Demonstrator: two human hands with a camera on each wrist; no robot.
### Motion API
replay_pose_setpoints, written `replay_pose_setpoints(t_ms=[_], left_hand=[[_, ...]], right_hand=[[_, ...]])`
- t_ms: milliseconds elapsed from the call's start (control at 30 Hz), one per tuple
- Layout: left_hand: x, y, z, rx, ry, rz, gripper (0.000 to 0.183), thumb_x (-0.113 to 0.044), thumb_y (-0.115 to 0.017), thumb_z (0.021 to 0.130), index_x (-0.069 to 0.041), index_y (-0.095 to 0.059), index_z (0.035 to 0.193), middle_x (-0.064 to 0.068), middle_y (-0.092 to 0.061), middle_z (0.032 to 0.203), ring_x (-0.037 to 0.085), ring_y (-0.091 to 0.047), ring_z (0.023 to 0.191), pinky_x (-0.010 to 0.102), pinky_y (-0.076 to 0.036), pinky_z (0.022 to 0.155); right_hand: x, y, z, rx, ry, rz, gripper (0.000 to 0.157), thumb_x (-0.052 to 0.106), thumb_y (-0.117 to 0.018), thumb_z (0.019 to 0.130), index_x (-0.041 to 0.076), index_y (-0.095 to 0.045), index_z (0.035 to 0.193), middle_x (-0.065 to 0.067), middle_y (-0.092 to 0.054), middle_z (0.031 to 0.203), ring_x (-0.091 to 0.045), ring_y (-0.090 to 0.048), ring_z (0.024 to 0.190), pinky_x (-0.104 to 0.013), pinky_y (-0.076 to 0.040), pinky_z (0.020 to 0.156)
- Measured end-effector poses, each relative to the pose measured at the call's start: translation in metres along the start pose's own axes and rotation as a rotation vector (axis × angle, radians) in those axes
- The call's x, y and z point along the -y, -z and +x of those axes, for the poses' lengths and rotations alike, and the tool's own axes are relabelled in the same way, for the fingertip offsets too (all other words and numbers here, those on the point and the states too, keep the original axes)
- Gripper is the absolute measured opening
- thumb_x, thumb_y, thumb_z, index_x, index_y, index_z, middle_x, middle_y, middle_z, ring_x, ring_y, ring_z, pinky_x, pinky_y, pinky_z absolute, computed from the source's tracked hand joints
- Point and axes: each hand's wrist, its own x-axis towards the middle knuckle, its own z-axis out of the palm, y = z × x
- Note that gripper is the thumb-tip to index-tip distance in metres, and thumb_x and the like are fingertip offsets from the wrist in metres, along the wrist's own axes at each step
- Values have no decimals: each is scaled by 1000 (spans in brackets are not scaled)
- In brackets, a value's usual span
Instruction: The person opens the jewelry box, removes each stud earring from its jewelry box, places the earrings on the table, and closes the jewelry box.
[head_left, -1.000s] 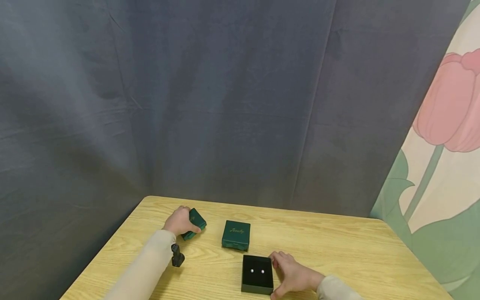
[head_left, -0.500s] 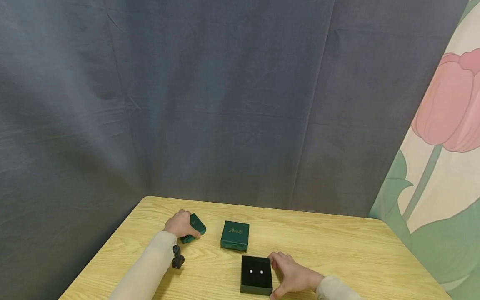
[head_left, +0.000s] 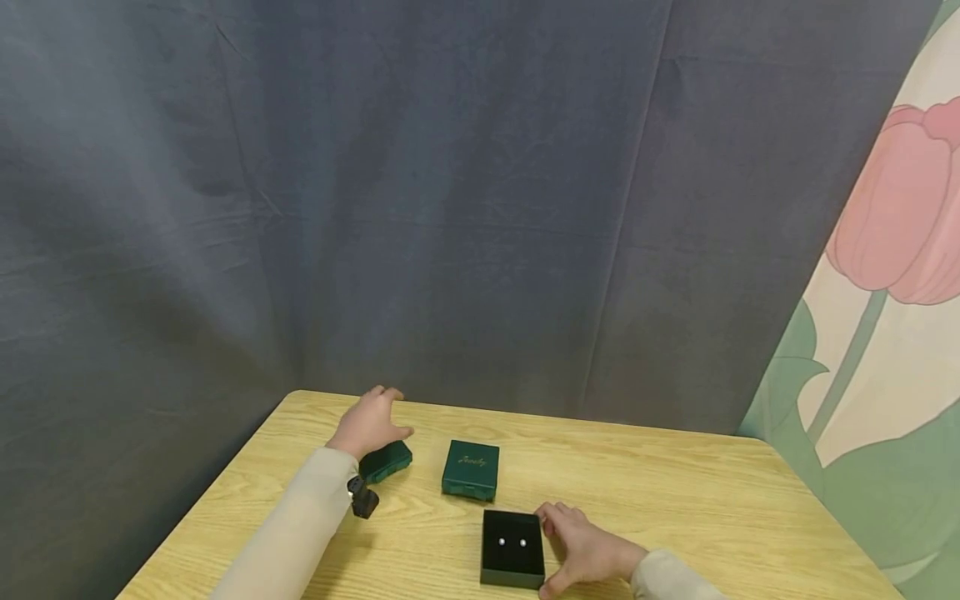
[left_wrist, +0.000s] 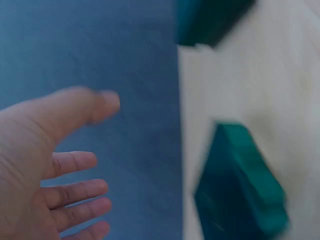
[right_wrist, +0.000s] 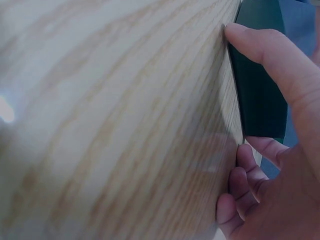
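Note:
My left hand (head_left: 367, 423) hovers with spread fingers above a small dark green jewelry box (head_left: 386, 462), holding nothing. In the left wrist view its thumb and fingers stand apart from a blurred green box (left_wrist: 235, 185). A second green jewelry box (head_left: 470, 469), with gold lettering on top, lies right of it. Nearer to me sits an uncovered jewelry box (head_left: 512, 575), its black insert bearing two pearl stud earrings (head_left: 522, 542). Along its right side my right hand (head_left: 588, 550) holds it, thumb at the near corner and fingers at the far one.
All the boxes rest on a light wood-grain table (head_left: 675, 500). Behind its far edge hangs a grey-blue curtain (head_left: 465, 208). A tulip-patterned panel (head_left: 885, 250) stands at the right. A black wrist camera (head_left: 363, 497) sits on my left sleeve.
My left hand has let go of the left green box and risen away from it, fingers spreading. That box has turned and settled on the table. My right hand stays at the uncovered box.

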Motion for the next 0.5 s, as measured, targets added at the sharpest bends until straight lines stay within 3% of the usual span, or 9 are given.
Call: replay_pose_setpoints(t_ms=[100,233,400,500], left_hand=[[-22,11,-2,-21,-33,-85,54,-28,-76,83,-8,-58,130,13,-58,126,30,-61,109,47,-52,85],[-48,21,-7,-80,-74,-310,37,-22,-71,88,-14,-62,123,6,-65,115,24,-63,105,44,-51,87],[-72,24,-19,-194,-138,-638,15,-15,-67,91,-17,-68,106,0,-69,93,16,-63,82,33,-52,74],[-83,21,-28,-184,-165,-775,11,-12,-66,92,-15,-69,101,4,-69,90,17,-61,78,30,-50,70]], right_hand=[[-1,0,-1,1,0,3,63,31,-85,72,18,-43,117,-1,-41,101,-15,-32,90,-30,-30,77],[-2,-1,-2,-4,3,-2,63,31,-85,72,18,-42,117,-1,-41,100,-14,-32,90,-30,-30,77],[-1,-1,-2,-8,3,-5,64,32,-85,72,18,-43,118,0,-41,101,-14,-33,91,-30,-31,78],[-1,-1,-1,-8,6,-6,65,32,-85,71,18,-43,118,0,-42,101,-14,-33,91,-30,-31,78]])
